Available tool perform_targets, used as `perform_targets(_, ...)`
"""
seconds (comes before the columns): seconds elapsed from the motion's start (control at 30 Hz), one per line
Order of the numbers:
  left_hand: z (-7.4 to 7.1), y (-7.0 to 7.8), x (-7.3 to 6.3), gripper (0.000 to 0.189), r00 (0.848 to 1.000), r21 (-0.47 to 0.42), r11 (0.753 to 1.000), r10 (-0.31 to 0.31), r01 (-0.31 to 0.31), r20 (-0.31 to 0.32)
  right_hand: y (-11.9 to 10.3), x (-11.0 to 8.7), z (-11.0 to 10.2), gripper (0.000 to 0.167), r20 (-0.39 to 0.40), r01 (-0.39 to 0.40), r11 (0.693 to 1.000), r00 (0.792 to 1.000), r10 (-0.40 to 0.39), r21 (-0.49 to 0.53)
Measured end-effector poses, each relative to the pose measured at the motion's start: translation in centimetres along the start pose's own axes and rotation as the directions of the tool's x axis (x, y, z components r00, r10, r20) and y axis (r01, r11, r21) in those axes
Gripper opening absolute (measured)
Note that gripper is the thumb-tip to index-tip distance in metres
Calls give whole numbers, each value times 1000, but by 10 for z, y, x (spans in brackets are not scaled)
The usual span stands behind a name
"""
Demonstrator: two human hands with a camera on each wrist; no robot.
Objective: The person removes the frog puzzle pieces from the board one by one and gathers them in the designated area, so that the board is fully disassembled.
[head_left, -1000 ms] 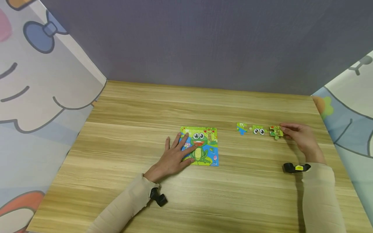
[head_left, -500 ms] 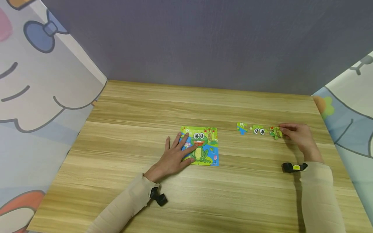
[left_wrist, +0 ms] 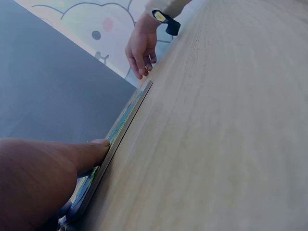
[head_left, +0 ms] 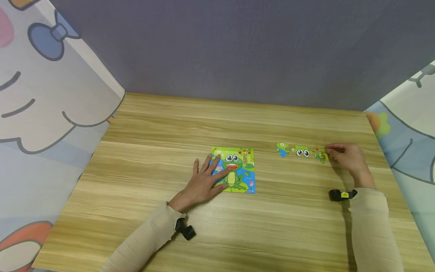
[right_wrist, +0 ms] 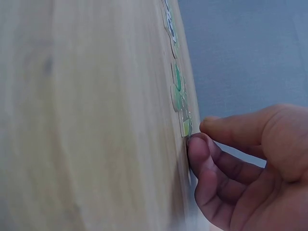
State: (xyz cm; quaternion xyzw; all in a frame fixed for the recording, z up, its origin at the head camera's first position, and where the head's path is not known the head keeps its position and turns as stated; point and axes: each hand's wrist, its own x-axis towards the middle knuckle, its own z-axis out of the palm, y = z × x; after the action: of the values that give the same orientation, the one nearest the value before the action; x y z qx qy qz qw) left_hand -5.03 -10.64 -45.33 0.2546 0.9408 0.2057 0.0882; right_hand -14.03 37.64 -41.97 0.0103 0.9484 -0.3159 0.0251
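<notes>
A square frog jigsaw puzzle (head_left: pixel 248 175) lies flat on the wooden table. My left hand (head_left: pixel 200 187) rests on its left part with fingers spread, covering some of the picture. In the left wrist view, the left thumb (left_wrist: pixel 94 155) presses on the board near its raised edge. Off to the right, the right hand (head_left: pixel 348 158) pinches the right edge of a tree-patterned puzzle piece (head_left: pixel 321 155) between thumb and index finger. The right wrist view shows that piece (right_wrist: pixel 186 126) right at the fingertips, the other fingers curled below.
Left of the pinched piece lie a piece with frog eyes (head_left: pixel 302 152) and a blue-and-green piece with a white flower (head_left: pixel 282 149). A grey panel (head_left: pixel 238 53) rises behind the table (head_left: pixel 153 124). Cartoon-printed walls stand at both sides.
The right hand has shifted slightly left, and the tree-patterned piece looks narrower, its right edge tipping up. The left hand has stayed in place on the puzzle.
</notes>
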Motion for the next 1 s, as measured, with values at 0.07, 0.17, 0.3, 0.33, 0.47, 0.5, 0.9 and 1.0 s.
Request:
perform_targets(0.07, 0, 0, 0, 55, 1000, -1, 1000, 1, -1, -1, 0, 0, 0, 33, 6, -2, 1000, 1000, 2, -1)
perform_targets(0.17, -1, 0, 0, 55, 1000, -1, 1000, 3, -3, 0, 0, 0, -1, 34, 7, 0, 1000, 1000, 0, -9)
perform_targets(0.3, -2, 1, 1, 57, 1000, -1, 1000, 1, -1, 8, 0, -1, -3, 34, -4, 6, 1000, 1000, -6, -16)
perform_targets(0.33, -2, 1, 1, 57, 1000, -1, 1000, 1, -1, 9, -1, -2, -3, 34, -6, 5, 1000, 1000, -5, -18)
perform_targets(0.47, -2, 2, 1, 56, 1000, 4, 1000, 3, -3, 10, -5, -6, -5, 36, -23, -4, 1000, 1000, 4, -20)
perform_targets(0.5, -2, 2, 0, 56, 1000, 6, 1000, 2, -2, 10, -7, -7, -5, 37, -28, -5, 1000, 1000, 4, -19)
perform_targets(0.9, -1, 2, 0, 57, 1000, -24, 1000, -3, 3, 11, -44, -13, 1, 31, -98, 103, 994, 990, -104, -23)
perform_targets(1.0, -1, 2, 0, 58, 1000, -32, 999, -8, 9, 14, -56, -14, 9, 30, -79, 146, 989, 986, -146, -5)
